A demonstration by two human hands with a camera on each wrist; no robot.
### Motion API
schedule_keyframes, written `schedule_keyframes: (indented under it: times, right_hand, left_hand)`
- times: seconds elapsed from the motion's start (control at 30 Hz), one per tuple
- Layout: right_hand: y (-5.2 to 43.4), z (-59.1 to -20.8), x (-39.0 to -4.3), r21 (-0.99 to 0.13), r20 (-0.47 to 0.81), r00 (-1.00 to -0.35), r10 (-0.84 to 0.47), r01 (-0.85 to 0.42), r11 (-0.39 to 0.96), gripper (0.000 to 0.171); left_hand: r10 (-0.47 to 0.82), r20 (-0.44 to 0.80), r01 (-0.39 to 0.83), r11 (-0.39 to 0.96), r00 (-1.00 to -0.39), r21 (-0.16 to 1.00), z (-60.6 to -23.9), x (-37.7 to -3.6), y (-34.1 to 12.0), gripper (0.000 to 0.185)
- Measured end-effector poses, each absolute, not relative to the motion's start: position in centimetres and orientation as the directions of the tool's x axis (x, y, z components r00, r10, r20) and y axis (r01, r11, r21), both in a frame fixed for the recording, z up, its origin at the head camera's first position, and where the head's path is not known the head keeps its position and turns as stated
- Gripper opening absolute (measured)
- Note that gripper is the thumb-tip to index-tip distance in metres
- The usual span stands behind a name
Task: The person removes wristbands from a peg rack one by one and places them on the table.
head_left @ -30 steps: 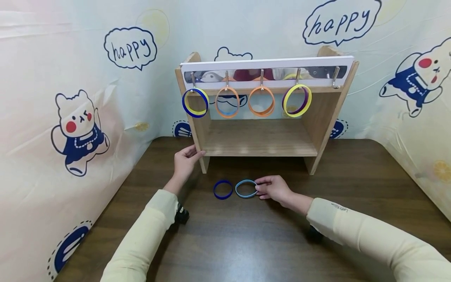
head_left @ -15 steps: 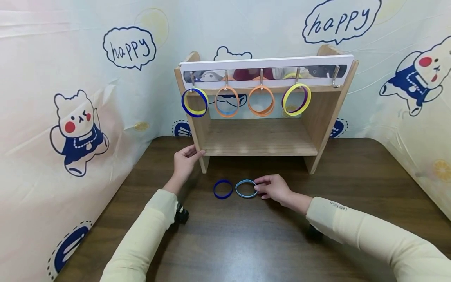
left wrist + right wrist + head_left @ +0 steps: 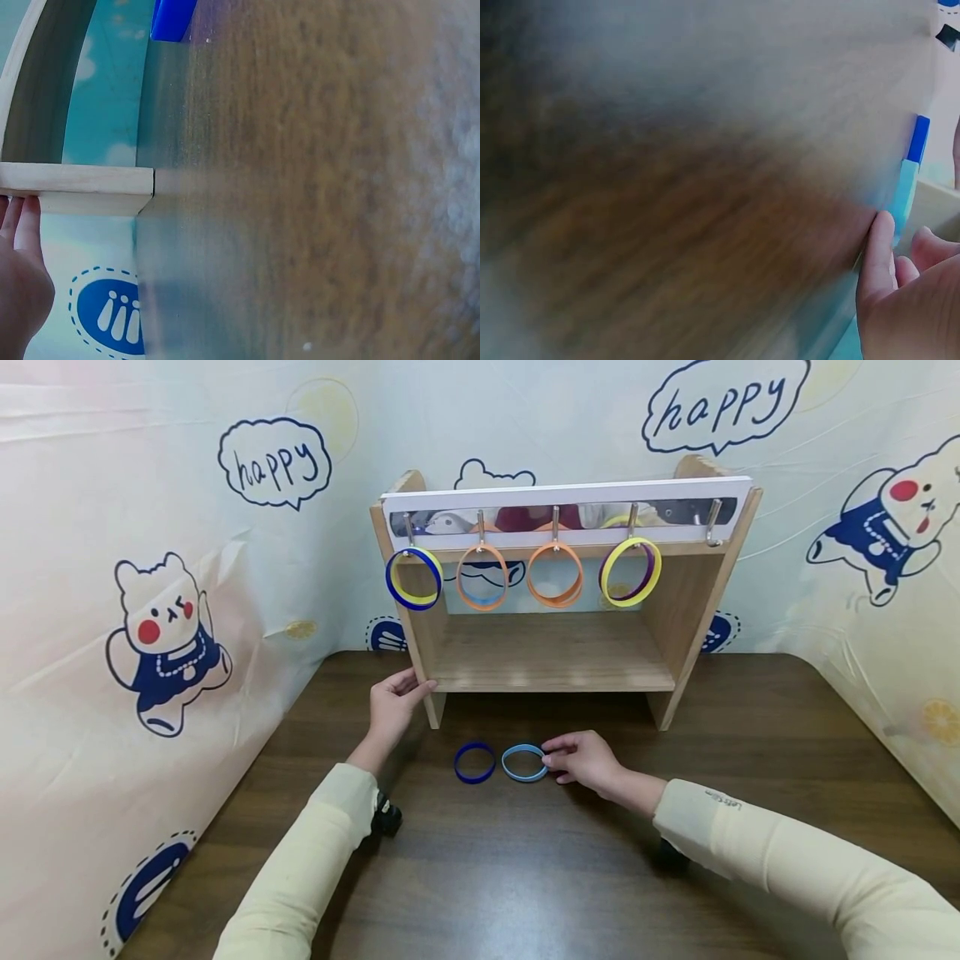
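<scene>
In the head view my left hand [image 3: 392,708] holds the lower left side panel of a wooden shelf [image 3: 555,672], thumb at its front edge. The left wrist view shows its fingers [image 3: 28,225] against the panel's outer face. My right hand [image 3: 587,760] pinches the right edge of a light blue silicone wristband [image 3: 522,777], which is low over the table. Just left of that band lies a dark blue wristband [image 3: 475,781]. Yellow-and-blue wristbands [image 3: 415,604], orange ones [image 3: 557,602] and yellow-and-purple ones [image 3: 632,602] hang from hooks on the shelf's white-framed top bar.
A bare metal hook [image 3: 714,522] is at the bar's right end. The shelf stands at the back of a dark wooden table [image 3: 480,877]. Printed cloth [image 3: 180,468] with cartoon bears rises behind and at both sides.
The light blue wristband has shifted very slightly and lies a little flatter in my right fingers. Both hands stay nearly in place.
</scene>
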State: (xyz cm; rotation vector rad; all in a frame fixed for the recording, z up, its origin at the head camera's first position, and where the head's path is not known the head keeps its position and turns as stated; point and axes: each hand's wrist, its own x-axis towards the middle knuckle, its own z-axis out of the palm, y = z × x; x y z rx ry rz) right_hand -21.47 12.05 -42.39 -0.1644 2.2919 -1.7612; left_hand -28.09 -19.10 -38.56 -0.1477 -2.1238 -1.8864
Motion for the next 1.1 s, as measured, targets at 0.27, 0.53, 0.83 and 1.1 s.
schedule_keyframes:
  times: [0.27, 0.53, 0.83, 1.1]
  right_hand:
    - [12.9, -41.9, -21.6, -0.965, -0.099, -0.969, -0.226, 0.038, 0.259, 0.03]
    - [14.5, -39.1, -21.8, -0.974, 0.037, -0.977, -0.209, -0.082, 0.211, 0.03]
    - [16.3, -35.5, -21.7, -0.981, 0.127, -0.979, -0.158, -0.147, 0.125, 0.035]
    - [17.6, -32.1, -21.6, -0.967, 0.248, -0.968, -0.047, -0.25, 0.043, 0.032]
  left_hand:
    - [-0.117, 0.287, 0.27, 0.142, -0.951, 0.952, -38.6, -28.2, -19.2, 0.038]
    - [-0.116, 0.295, 0.281, 0.126, -0.948, 0.952, -38.5, -28.3, -19.1, 0.038]
    - [-0.112, 0.295, 0.283, 0.114, -0.949, 0.952, -38.6, -28.4, -19.1, 0.038]
    - [-0.115, 0.295, 0.281, 0.125, -0.948, 0.951, -38.6, -28.3, -19.2, 0.038]
